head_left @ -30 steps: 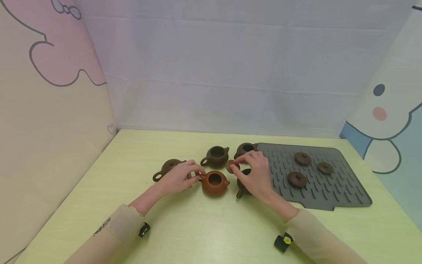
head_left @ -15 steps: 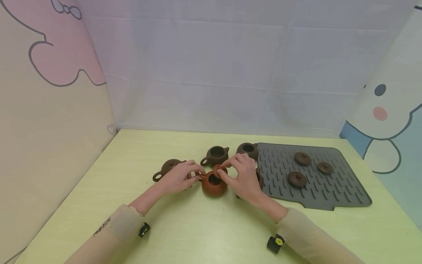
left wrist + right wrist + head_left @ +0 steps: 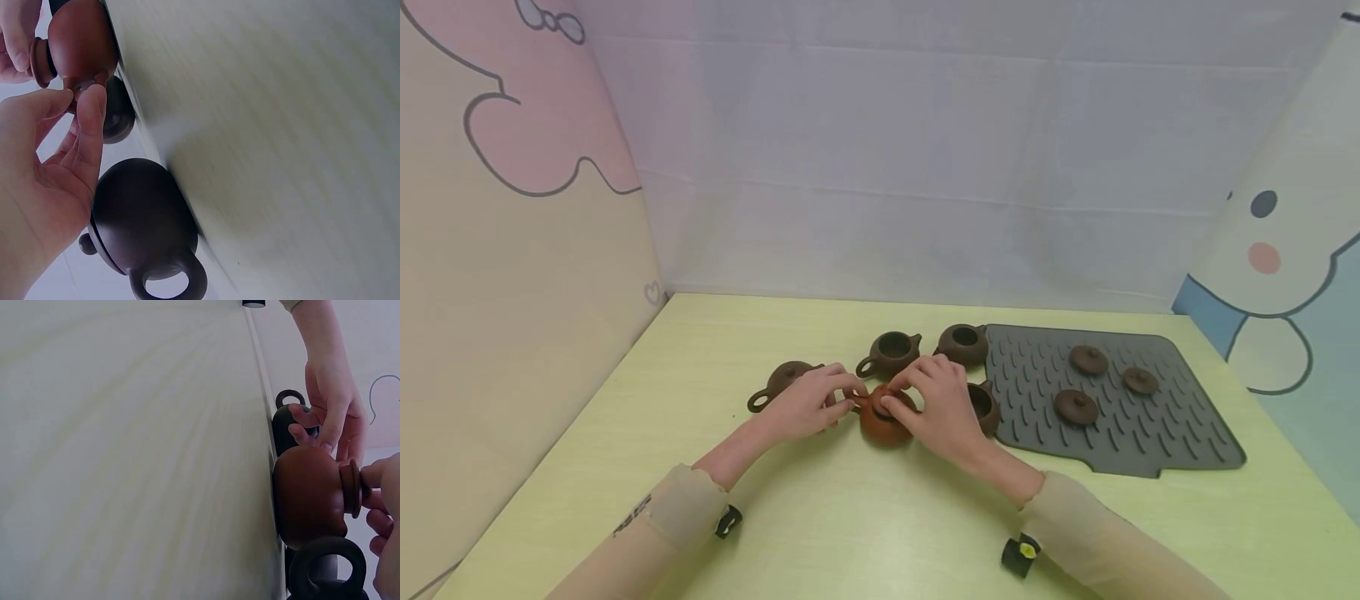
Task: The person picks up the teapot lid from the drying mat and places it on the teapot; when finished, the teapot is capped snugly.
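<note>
In the head view a reddish-brown clay teapot (image 3: 883, 433) stands upright at the middle of the table. My left hand (image 3: 805, 402) pinches its handle between thumb and fingers, as the left wrist view shows close up. With thumb and fingertips, my right hand (image 3: 942, 410) holds the matching lid (image 3: 355, 487) by its knob. The lid sits right over the teapot's mouth, a sliver of its lower collar showing above the rim in the right wrist view. Beside my left hand is a dark brown teapot (image 3: 144, 212) with a lid on it.
Lidless dark teapots stand close by: one (image 3: 893, 356) behind, one (image 3: 962, 344) at back right, one (image 3: 985, 408) partly behind my right hand. A grey ridged mat (image 3: 1187, 446) on the right bears three dark lids, the nearest lid (image 3: 1076, 408) toward the front.
My right hand has carried the reddish lid leftward from beside the teapot and lowered it onto the mouth. My left hand has stayed at the handle.
</note>
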Tool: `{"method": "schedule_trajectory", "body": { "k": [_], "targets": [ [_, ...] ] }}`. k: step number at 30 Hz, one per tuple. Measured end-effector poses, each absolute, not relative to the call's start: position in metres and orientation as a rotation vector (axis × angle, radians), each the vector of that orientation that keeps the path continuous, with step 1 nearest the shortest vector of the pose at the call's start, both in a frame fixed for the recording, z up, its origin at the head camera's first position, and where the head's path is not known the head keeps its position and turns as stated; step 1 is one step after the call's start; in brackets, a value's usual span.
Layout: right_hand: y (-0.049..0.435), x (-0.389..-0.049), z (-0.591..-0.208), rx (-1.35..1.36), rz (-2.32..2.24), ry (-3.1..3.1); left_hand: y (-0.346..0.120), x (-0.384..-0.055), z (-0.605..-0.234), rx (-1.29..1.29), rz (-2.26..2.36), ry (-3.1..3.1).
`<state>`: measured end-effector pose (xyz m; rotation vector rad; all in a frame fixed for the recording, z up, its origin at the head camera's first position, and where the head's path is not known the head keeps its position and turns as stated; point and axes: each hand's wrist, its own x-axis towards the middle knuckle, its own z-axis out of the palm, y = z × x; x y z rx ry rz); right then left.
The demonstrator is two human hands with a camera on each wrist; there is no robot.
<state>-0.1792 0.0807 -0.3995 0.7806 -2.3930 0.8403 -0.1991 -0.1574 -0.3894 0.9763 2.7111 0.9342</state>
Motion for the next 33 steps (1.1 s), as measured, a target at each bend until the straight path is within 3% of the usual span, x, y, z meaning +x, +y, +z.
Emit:
{"method": "schedule_trajectory", "body": {
  "k": [33],
  "targets": [
    [0.0885,-0.1767,-0.3923,0.745,0.699,-2.574,-0.1593,-0.2004,-0.3920,1.052,0.902,2.761]
  ]
}}
